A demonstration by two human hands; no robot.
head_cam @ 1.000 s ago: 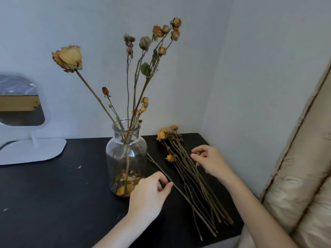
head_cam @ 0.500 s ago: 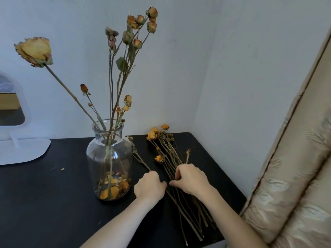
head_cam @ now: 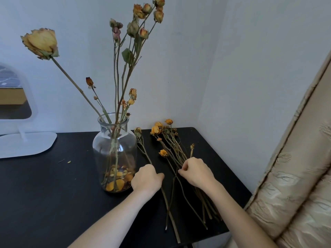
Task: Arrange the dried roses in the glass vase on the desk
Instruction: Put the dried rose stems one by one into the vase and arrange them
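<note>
A clear glass vase (head_cam: 114,151) stands on the black desk (head_cam: 44,194), holding several dried roses (head_cam: 129,56) and loose petals at its bottom. To its right a bundle of dried roses (head_cam: 172,145) with orange heads lies flat on the desk. One separate long stem (head_cam: 143,149) lies nearest the vase. My left hand (head_cam: 146,178) rests fisted on that stem beside the vase base. My right hand (head_cam: 195,171) sits on the bundle with thumb and fingers pinched on a thin stem.
A white stand mirror (head_cam: 21,136) sits at the desk's back left. The white wall corner is close behind the bundle. A beige padded headboard (head_cam: 295,176) runs along the right, past the desk's right edge (head_cam: 232,176). Small petal crumbs (head_cam: 69,161) lie on the desk.
My right hand came down from above the bundle onto the stems and pinched one. My left hand closed into a fist over the single stem. The view shifted right, then back left.
</note>
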